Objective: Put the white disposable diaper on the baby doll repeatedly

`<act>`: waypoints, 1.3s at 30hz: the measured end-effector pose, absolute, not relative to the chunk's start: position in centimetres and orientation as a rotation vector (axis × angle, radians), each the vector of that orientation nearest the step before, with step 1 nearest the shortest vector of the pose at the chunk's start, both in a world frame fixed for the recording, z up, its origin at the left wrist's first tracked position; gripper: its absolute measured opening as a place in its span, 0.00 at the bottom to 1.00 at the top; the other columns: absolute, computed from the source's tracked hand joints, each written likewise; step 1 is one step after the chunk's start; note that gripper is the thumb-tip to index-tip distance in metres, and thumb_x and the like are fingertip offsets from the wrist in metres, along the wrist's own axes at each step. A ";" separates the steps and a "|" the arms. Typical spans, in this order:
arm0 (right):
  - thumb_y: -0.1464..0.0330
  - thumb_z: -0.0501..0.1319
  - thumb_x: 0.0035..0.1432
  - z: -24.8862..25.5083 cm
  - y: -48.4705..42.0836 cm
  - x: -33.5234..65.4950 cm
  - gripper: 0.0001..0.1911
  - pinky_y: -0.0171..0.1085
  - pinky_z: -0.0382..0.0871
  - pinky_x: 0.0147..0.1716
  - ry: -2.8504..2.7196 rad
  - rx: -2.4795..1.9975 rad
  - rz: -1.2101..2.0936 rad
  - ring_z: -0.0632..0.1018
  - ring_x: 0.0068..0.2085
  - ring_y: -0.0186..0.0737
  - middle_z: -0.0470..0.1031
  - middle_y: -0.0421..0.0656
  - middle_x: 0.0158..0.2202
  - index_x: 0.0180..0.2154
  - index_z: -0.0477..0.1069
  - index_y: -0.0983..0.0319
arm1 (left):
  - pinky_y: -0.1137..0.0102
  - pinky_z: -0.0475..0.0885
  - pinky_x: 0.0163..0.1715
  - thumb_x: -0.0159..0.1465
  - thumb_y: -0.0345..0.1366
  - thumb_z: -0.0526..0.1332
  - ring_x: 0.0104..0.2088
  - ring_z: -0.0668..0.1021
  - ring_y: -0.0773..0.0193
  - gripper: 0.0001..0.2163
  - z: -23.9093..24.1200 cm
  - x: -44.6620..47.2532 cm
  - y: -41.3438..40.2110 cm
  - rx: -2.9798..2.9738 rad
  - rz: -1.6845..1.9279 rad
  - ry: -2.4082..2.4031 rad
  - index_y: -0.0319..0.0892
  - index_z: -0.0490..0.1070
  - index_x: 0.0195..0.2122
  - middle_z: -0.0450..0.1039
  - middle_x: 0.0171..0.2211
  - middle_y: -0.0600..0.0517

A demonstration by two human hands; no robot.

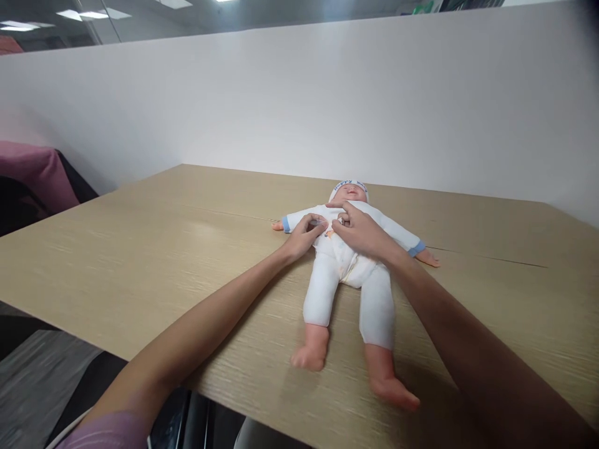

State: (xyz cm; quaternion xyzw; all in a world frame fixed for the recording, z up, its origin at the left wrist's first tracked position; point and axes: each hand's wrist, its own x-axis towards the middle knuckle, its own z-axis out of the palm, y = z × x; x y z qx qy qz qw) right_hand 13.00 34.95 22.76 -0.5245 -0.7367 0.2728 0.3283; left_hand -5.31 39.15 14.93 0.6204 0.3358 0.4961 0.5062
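Note:
A baby doll [349,274] in a white romper with blue cuffs and a cap lies on its back on the wooden table [140,249], head away from me and bare feet toward me. My left hand [304,234] pinches the romper fabric at the doll's chest, on the left side. Opposite it, my right hand [360,227] has its fingers closed on the fabric just under the doll's chin. Both hands meet at the front opening of the romper.
A white partition wall [327,100] stands along the table's far edge. A pink cloth [32,171] lies over something dark at the far left. The table's near edge runs diagonally across the lower left, with dark chair parts [196,418] below it.

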 end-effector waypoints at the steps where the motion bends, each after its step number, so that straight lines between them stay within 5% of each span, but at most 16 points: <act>1: 0.64 0.61 0.64 22.7 35.0 13.0 0.28 0.38 0.59 0.30 -1.923 -1.368 0.721 0.66 0.29 0.38 0.65 0.33 0.27 0.64 0.72 0.58 | 0.68 0.71 0.43 0.66 0.48 0.70 0.40 0.76 0.62 0.17 15.0 -5.3 39.1 1.486 1.195 0.804 0.42 0.72 0.47 0.75 0.38 0.52; 8: 0.62 0.63 0.61 22.9 35.0 13.4 0.30 0.37 0.55 0.27 -1.914 -1.314 0.824 0.62 0.26 0.36 0.61 0.31 0.25 0.64 0.72 0.58 | 0.68 0.70 0.43 0.62 0.53 0.73 0.41 0.76 0.62 0.21 15.3 -5.0 38.7 1.436 1.208 0.791 0.42 0.72 0.45 0.76 0.40 0.51; 17: 0.75 0.59 0.45 21.6 36.1 13.3 0.37 0.37 0.55 0.30 -1.701 -1.223 0.668 0.61 0.27 0.35 0.55 0.30 0.26 0.59 0.75 0.60 | 0.67 0.68 0.41 0.60 0.49 0.75 0.40 0.77 0.62 0.22 16.1 -4.4 37.4 1.405 1.211 0.905 0.43 0.71 0.46 0.76 0.39 0.51; 24: 0.76 0.58 0.48 23.7 34.1 13.3 0.22 0.38 0.63 0.34 -1.483 -1.098 0.544 0.60 0.28 0.36 0.51 0.32 0.26 0.45 0.77 0.58 | 0.66 0.70 0.42 0.59 0.50 0.78 0.42 0.79 0.58 0.24 17.5 -4.0 37.5 1.398 1.122 1.090 0.42 0.70 0.45 0.78 0.40 0.49; 28: 0.71 0.64 0.59 25.2 28.3 14.2 0.11 0.38 0.71 0.38 -1.520 -1.037 0.509 0.69 0.32 0.37 0.61 0.35 0.29 0.44 0.76 0.56 | 0.64 0.71 0.48 0.60 0.46 0.78 0.51 0.77 0.54 0.22 18.5 -4.0 35.7 1.499 1.265 1.244 0.43 0.71 0.46 0.77 0.50 0.45; 32: 0.66 0.66 0.67 23.8 22.0 15.8 0.06 0.42 0.79 0.46 -1.845 -0.994 0.519 0.81 0.45 0.44 0.78 0.43 0.44 0.47 0.76 0.55 | 0.62 0.69 0.54 0.68 0.42 0.71 0.53 0.73 0.55 0.13 20.1 -4.5 30.5 1.994 1.445 1.201 0.46 0.72 0.48 0.77 0.53 0.48; 39: 0.66 0.60 0.72 18.8 20.7 19.2 0.06 0.44 0.75 0.48 -2.242 -1.193 0.407 0.83 0.47 0.46 0.83 0.43 0.45 0.47 0.77 0.56 | 0.58 0.64 0.52 0.76 0.43 0.61 0.45 0.75 0.54 0.09 20.6 -6.8 25.1 2.609 0.688 1.026 0.45 0.75 0.42 0.81 0.42 0.52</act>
